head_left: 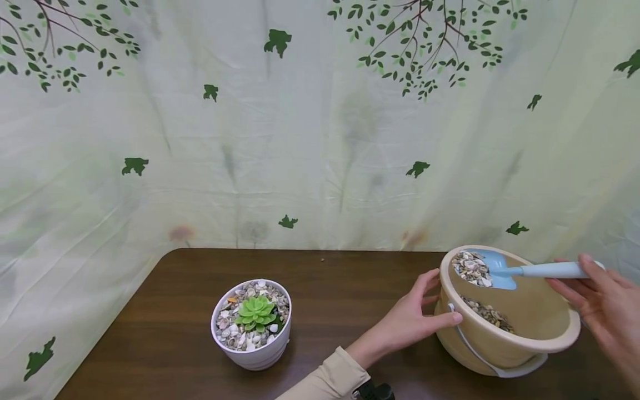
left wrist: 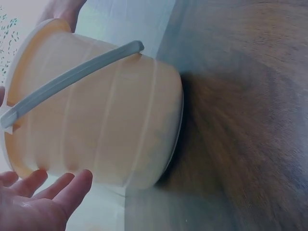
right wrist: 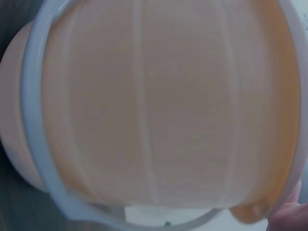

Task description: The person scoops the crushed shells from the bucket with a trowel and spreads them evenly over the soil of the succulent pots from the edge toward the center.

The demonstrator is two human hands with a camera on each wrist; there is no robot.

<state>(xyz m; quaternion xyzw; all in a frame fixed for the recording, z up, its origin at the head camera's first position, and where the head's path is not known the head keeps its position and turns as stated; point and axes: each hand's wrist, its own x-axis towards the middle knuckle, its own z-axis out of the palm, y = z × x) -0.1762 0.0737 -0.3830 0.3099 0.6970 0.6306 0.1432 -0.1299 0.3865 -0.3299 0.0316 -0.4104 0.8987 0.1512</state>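
A beige bucket (head_left: 500,344) with a pale handle (left wrist: 72,77) stands on the table at the right. My left hand (head_left: 407,316) rests on its left side, fingers against the outer wall and thumb near the rim; in the left wrist view those fingers (left wrist: 72,190) look extended. My right hand (head_left: 605,300) grips the handle of a light blue hand trowel (head_left: 500,271). The trowel's blade lies over the bucket's mouth, loaded with small pebbles (head_left: 472,269). More pebbles (head_left: 487,314) sit inside the bucket. The bucket wall (right wrist: 183,106) fills most of the right wrist view.
Left of the bucket, a white pot (head_left: 260,358) holds a green succulent (head_left: 256,313) surrounded by pale pebbles. Both containers stand on a dark brown wooden table (head_left: 340,289). Behind it hangs a leaf-patterned curtain (head_left: 310,139).
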